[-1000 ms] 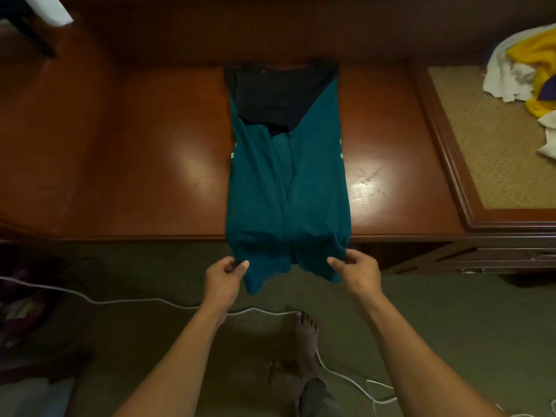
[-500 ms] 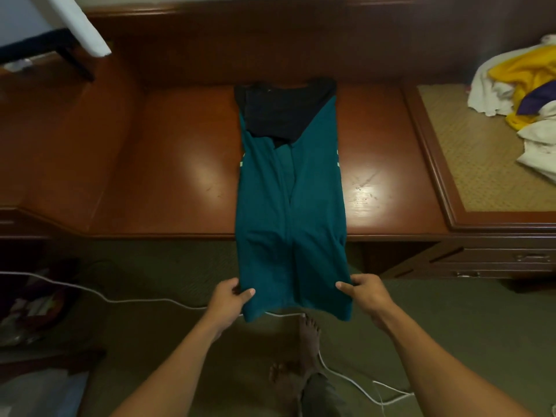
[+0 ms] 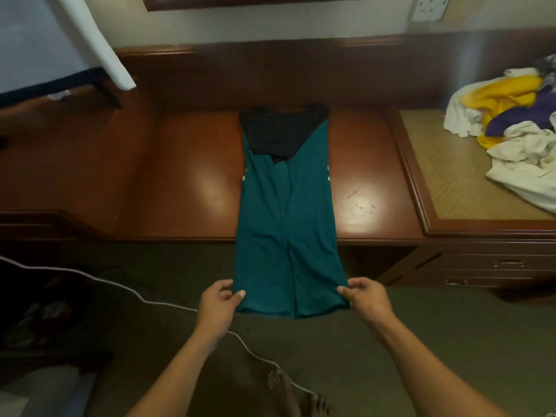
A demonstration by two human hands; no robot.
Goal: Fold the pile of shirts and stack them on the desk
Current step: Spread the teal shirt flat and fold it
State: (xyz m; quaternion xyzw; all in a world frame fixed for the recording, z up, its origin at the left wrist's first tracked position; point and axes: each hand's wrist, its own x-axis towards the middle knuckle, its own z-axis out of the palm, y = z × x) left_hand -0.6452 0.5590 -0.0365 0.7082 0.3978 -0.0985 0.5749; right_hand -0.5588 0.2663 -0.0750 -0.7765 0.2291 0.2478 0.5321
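Observation:
A teal shirt (image 3: 285, 224), its sides folded in to a long strip, lies lengthwise on the brown wooden desk (image 3: 186, 182). Its lower part hangs past the desk's front edge, stretched flat toward me. A dark folded garment (image 3: 279, 130) shows at the shirt's far end, partly under the teal cloth. My left hand (image 3: 219, 305) pinches the hem's left corner. My right hand (image 3: 365, 300) pinches the hem's right corner. A pile of unfolded shirts (image 3: 517, 127), yellow, purple and white, sits at the far right.
The pile rests on a woven-topped side cabinet (image 3: 451, 176) with drawers below. A white cable (image 3: 141, 296) runs across the green carpet past my bare feet (image 3: 298, 395). A white-edged board (image 3: 99, 46) leans in at the upper left.
Both hands have pulled the hem back toward me and slightly up, stretching the hanging part of the shirt flat. The camera has tilted up, showing more of the wall.

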